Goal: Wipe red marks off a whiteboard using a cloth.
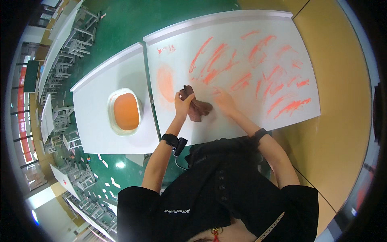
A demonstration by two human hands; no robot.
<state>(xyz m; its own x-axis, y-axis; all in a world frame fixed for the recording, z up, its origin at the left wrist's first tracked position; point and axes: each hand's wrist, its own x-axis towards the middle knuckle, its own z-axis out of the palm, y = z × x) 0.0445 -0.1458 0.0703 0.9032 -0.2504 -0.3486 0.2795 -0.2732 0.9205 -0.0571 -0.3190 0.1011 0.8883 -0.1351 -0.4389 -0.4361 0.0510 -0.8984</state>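
Note:
My left hand (pixel 182 106) grips a dark brown cloth (pixel 198 106) that lies bunched on a white tabletop (pixel 181 133). Part of the cloth sticks up past the thumb, and the rest drapes to the right. Just right of the cloth, my right hand (pixel 225 101) is low over the tabletop with its fingers apart and nothing visible in it. Its fingertips are slightly blurred; contact with the surface cannot be told. Orange-red streaks (pixel 242 81) cover much of the tabletop beyond and to the right of my hands. A pale orange smear (pixel 165 83) lies left of the cloth.
A whitish basin (pixel 109 116) of orange liquid (pixel 126 112) stands on a second white table (pixel 90 121) to the left, across a narrow gap. A yellow-tan panelled surface (pixel 341 90) borders the right side. Stools (pixel 79 47) and scattered papers (pixel 115 183) are on the green floor (pixel 130 18).

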